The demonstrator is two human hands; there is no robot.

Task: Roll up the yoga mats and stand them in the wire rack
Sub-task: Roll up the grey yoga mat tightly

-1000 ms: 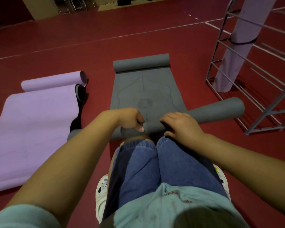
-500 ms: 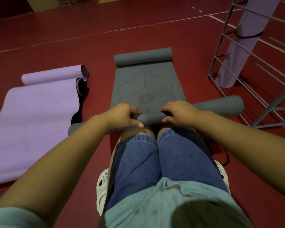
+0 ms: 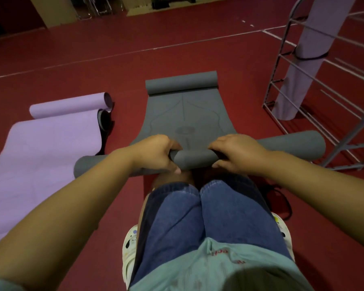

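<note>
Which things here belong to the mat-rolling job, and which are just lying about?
Job: grey mat, gripped by left hand and right hand; purple mat; wire rack; rolled purple mat standing in it.
Lying about: black strap on floor.

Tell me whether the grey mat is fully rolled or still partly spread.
Partly spread: both hands grip the near roll of the grey mat, flat mat lies beyond, and its far end curls up.

The wire rack (image 3: 315, 85) and purple mat (image 3: 40, 160) run off frame.
</note>
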